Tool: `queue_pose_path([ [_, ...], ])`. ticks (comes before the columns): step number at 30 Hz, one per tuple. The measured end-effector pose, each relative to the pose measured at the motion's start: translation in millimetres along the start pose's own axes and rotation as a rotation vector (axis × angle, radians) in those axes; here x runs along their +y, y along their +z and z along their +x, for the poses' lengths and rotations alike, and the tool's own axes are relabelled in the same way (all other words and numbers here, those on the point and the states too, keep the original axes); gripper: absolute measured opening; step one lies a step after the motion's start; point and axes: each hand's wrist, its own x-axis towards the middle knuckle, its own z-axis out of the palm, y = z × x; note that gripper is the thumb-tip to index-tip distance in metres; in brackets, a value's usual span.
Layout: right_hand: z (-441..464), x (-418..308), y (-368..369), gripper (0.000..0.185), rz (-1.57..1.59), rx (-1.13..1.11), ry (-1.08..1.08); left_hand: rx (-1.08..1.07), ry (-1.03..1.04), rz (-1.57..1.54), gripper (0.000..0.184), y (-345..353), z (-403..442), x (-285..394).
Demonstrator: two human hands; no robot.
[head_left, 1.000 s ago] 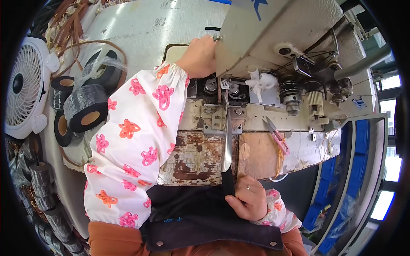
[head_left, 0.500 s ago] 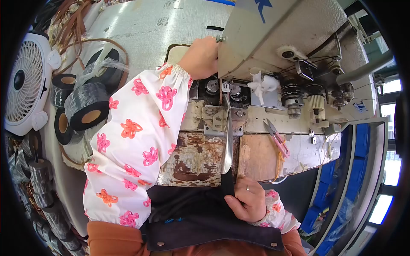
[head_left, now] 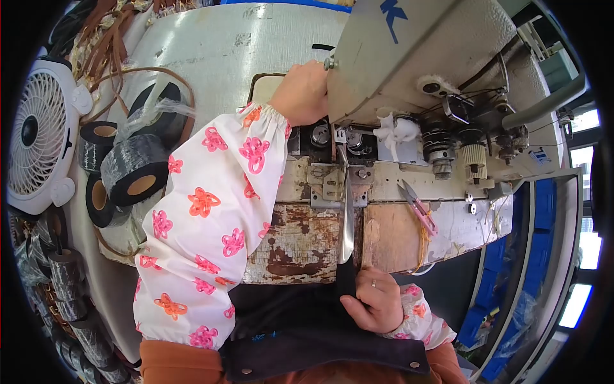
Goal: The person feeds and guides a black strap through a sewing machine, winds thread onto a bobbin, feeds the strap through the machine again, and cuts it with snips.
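My left hand (head_left: 299,94), in a white sleeve cover with pink and orange flowers, reaches to the far side of the sewing machine head (head_left: 393,64). Its fingers are hidden behind the head. Below the needle area, a long metal folder (head_left: 348,224) points toward me, and a black strip (head_left: 345,280) runs from its near end. My right hand (head_left: 374,301), with a ring on one finger, is closed at the table's front edge. Its thumb and curled fingers are at the strip, which seems pinched there. Pink-handled thread snips (head_left: 422,211) lie right of the folder.
Rolls of black tape (head_left: 135,169) stand at the left beside a white fan (head_left: 45,137). Brown straps (head_left: 105,38) lie at the back left. Blue bins (head_left: 545,205) line a rack on the right. The machine has exposed rollers (head_left: 473,153) and white fluff (head_left: 400,131).
The whole view has shifted slightly right and down. Both hands keep nearly the same places against the machine, and the snips have not moved on it.
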Motion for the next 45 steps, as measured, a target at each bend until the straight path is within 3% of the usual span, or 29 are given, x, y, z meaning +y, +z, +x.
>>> queue_pose_path([
  [5, -1.7, -0.7, 0.4, 0.026, -0.019, -0.002, -0.011, 0.067, 0.071, 0.132, 0.015, 6.7, 1.4, -3.0],
  [15, -10.8, -1.5, -0.4, 0.026, -0.073, -0.025, -0.01, 0.05, -0.144, -0.239, 0.021, 13.8, 4.3, -10.4],
  [17, -11.7, -2.5, -2.6, 0.025, -0.07, -0.051, 0.005, 0.019, -0.022, -0.058, 0.025, 8.7, 2.8, -8.6],
  [21, -10.3, -5.9, -12.2, 0.025, -0.09, -0.08, 0.027, 0.005, -0.01, 0.014, 0.027, 21.6, 4.2, -23.7],
  [23, -3.9, -8.6, -23.3, 0.02, -0.18, -0.159, 0.024, 0.051, -0.115, -0.215, 0.026, 33.8, 4.4, -35.4],
  [25, 6.8, -10.6, -30.4, 0.016, -0.171, 0.031, 0.033, 0.081, -0.128, -0.265, 0.026, 28.4, 3.3, -25.3],
  [27, 20.3, -18.3, -45.9, 0.016, -0.207, 0.058, 0.061, 0.079, -0.1, -0.243, 0.027, 21.2, 2.5, -17.1],
  [32, 57.2, -27.4, -59.5, 0.016, -0.235, 0.591, 0.06, 0.059, -0.058, -0.2, 0.026, 18.0, 3.8, -16.1],
  [33, 64.0, -29.6, -64.3, 0.016, -0.234, 0.596, 0.047, 0.067, -0.061, -0.195, 0.025, 17.4, 3.1, -14.3],
  [35, 76.3, -35.8, -75.4, 0.018, -0.578, 0.844, -0.15, 0.056, -0.066, -0.198, 0.025, 14.1, 3.1, -10.3],
  [37, 82.2, -35.5, -81.2, 0.023, -0.626, 0.83, -0.139, 0.052, -0.079, -0.146, 0.031, 2.9, 4.3, 3.3],
  [39, 81.9, -29.7, -85.9, 0.027, -0.727, 0.713, 0.038, 0.098, -0.077, -0.102, 0.031, -4.1, 4.1, 11.3],
  [42, 78.1, -32.1, -87.7, 0.029, -0.508, 0.71, 0.236, 0.025, -0.185, 0.077, 0.029, 11.6, 2.0, -6.8],
  [43, 76.4, -24.9, -91.4, 0.031, -0.467, 0.669, 0.213, 0.056, -0.296, -0.022, 0.024, -4.4, 3.0, 15.4],
  [44, 75.3, -14.0, -94.0, 0.035, -0.394, 0.645, 0.235, -0.038, -0.284, 0.01, 0.045, -4.8, 3.9, 15.1],
  [45, 75.2, -8.3, -96.0, 0.038, -0.331, 0.619, 0.283, 0.031, -0.244, -0.016, 0.036, -6.3, 3.6, 17.7],
])
